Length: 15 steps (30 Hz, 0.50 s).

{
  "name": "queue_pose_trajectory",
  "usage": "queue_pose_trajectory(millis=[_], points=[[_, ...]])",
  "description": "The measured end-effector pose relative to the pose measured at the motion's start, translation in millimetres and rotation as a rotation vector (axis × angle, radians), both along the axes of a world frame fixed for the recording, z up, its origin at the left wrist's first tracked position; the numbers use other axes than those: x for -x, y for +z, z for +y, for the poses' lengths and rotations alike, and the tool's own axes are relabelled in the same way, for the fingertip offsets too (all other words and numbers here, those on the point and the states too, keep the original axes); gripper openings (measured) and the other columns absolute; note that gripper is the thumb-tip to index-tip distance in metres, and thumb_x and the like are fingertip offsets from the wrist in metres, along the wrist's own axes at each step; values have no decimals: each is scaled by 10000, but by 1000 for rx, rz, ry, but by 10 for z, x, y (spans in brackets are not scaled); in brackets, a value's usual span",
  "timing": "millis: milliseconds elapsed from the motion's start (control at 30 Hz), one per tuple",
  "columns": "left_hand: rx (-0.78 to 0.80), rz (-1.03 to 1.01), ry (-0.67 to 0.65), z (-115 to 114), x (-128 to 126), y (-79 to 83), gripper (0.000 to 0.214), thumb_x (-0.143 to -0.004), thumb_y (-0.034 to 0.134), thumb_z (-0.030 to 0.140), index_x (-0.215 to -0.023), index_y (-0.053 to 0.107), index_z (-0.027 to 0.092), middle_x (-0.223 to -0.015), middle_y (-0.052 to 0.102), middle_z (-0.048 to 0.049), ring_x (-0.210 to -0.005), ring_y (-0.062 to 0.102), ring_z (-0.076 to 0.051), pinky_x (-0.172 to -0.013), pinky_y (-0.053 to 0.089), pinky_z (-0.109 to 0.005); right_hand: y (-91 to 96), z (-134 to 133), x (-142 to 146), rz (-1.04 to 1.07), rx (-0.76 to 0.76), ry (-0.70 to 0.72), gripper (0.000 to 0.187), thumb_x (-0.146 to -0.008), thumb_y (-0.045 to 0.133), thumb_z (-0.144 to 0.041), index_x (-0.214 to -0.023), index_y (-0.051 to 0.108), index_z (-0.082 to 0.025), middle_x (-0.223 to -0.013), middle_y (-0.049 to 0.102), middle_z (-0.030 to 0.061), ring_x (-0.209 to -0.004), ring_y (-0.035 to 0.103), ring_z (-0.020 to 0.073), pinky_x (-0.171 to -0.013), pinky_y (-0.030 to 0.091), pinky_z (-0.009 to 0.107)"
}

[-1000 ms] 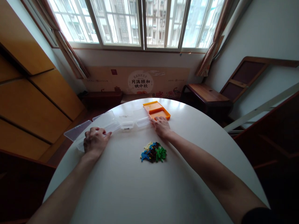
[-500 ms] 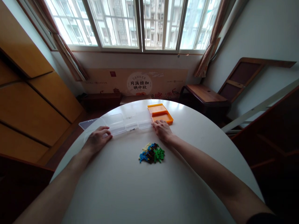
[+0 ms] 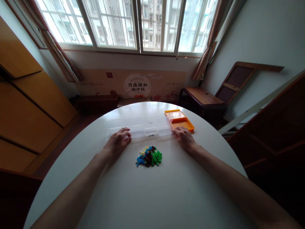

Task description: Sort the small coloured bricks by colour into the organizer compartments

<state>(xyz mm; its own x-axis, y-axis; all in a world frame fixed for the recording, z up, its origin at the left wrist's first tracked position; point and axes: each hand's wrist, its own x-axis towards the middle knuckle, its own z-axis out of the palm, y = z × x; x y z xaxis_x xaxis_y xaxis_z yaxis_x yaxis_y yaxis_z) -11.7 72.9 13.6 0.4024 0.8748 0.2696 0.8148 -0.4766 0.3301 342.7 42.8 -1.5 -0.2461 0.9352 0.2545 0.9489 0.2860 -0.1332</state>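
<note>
A long clear plastic box [image 3: 138, 132] with compartments lies across the far half of the table, its lid folded back. My left hand [image 3: 118, 140] grips its near edge toward the left end, fingers curled. At the right end, my right hand [image 3: 184, 138] holds the corner, close by the orange plastic box [image 3: 182, 123]. That orange box is open too, with its tray toward me and its lid behind. Nearer to me than both boxes lies a loose pile of small plastic bricks [image 3: 149, 156] in blue, green, dark brown and cream.
The round white table [image 3: 143, 194] fills the middle of the view. Beyond its far edge stand a low printed panel [image 3: 166, 82] and a wooden chair [image 3: 202, 95]. Wooden cabinets [image 3: 21, 111] are at the left, and a window is ahead.
Both hands have moved right with the clear box, which now lies straighter across the table. The orange box has shifted right as well. The brick pile stays put; the view has turned slightly.
</note>
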Motion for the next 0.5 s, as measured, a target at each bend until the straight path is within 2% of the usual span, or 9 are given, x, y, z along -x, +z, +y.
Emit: queue_pose_trajectory(millis=[200, 333, 433, 500], points=[[-44, 18, -43, 13, 13, -19, 259, -865, 473, 412, -894, 639, 215, -1297, 560, -78, -1074, 617, -255, -946, 510, -422, -73, -105, -64, -32, -75, 23, 286, -952, 435, -205, -1160, 627, -164, -1072, 650, 108, -994, 548, 252, -894, 412, 364], [-203, -3, -70, -126, -25, 32, 303, -886, 500, 439, -1017, 624, 197, -1318, 536, -120, -1241, 501, -305, -1032, 438, -504, -40, -225, -6, 87, -238, 15, 354, -945, 469, -278, -1258, 563, -141, -1190, 612, 148, -1091, 531, 295, -949, 420, 436], [-225, -46, -104, -376, -140, 35, 388, -925, 450, 481, -1148, 571, 187, -1337, 525, -129, -1260, 486, -274, -1040, 438, -470, 8, -393, 153, 210, -236, 228, 487, -940, 467, -465, -1292, 531, -134, -1231, 601, 156, -1143, 531, 288, -983, 436, 445], [-148, 20, -202, -553, -237, -16, 606, -898, 450, 581, -1347, 430, 176, -1421, 453, -152, -1306, 446, -278, -1053, 428, -449, 9, -504, 324, 191, -130, 410, 718, -881, 484, -609, -1386, 432, -102, -1352, 524, 181, -1247, 478, 299, -1033, 420, 451]])
